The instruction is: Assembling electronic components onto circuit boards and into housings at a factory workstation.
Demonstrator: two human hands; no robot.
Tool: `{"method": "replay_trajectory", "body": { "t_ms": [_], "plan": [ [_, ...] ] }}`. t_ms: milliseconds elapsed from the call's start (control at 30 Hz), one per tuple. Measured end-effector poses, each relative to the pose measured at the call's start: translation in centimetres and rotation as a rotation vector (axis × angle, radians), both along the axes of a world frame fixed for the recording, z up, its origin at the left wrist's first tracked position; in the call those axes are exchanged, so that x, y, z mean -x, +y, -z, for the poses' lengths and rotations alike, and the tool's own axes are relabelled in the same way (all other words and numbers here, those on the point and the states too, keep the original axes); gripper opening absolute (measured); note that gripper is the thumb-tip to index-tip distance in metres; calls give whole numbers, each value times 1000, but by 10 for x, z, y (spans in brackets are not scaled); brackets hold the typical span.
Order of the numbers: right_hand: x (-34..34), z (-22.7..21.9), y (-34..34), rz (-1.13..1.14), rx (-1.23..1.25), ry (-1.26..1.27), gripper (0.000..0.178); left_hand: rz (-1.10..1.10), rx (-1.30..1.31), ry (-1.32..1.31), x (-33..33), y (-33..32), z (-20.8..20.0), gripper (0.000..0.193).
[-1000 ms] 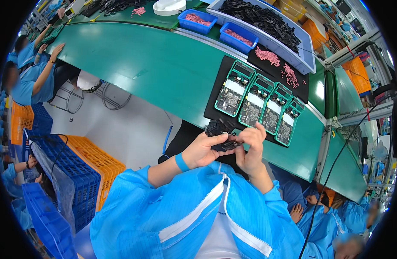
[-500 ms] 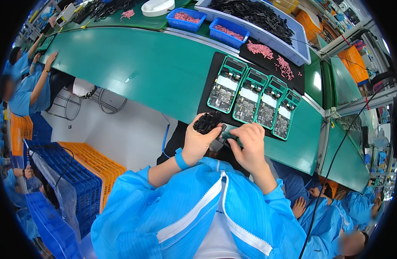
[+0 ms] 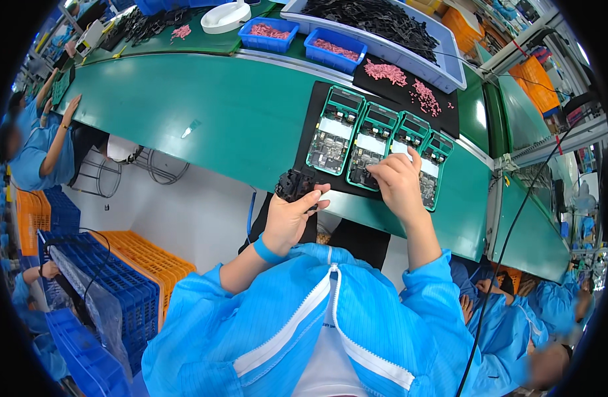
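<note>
My left hand (image 3: 289,220) is closed around a bunch of small black plastic parts (image 3: 295,186), just off the near edge of the bench. A blue band circles that wrist. My right hand (image 3: 403,184) reaches over a row of green-framed circuit boards. Its thumb and fingertips are drawn together above the second board (image 3: 368,147); whatever they pinch is too small or hidden to tell. This hand partly covers the third board (image 3: 408,136). To the left lies the first board (image 3: 330,137), to the right the fourth board (image 3: 439,153). All rest on a black mat (image 3: 310,126).
Beyond the boards lie loose pink pieces (image 3: 385,73), two blue bins (image 3: 336,53) of pink pieces and a large tray (image 3: 453,73) heaped with black parts. Crates (image 3: 138,255) stand at the lower left. Co-workers sit at both sides. A black cable hangs at the right.
My right hand has moved from beside the left hand, forward and right over the boards. The left hand has shifted slightly left, still holding the black parts.
</note>
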State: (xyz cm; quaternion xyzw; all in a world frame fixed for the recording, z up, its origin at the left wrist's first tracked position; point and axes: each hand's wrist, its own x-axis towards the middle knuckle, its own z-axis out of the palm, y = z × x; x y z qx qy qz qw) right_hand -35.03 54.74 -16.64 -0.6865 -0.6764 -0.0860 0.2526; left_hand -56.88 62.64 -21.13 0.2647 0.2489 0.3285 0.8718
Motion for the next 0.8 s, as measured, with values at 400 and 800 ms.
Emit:
{"method": "replay_trajectory", "body": {
  "t_ms": [400, 800],
  "plan": [
    [8, 7, 0, 24, 40, -78, 19, 78, 106, -161, 2, -1, -4, 37],
    [94, 13, -5, 150, -104, 429, 28, 113, 26, -218, -16, -21, 1, 36]
  ]
}}
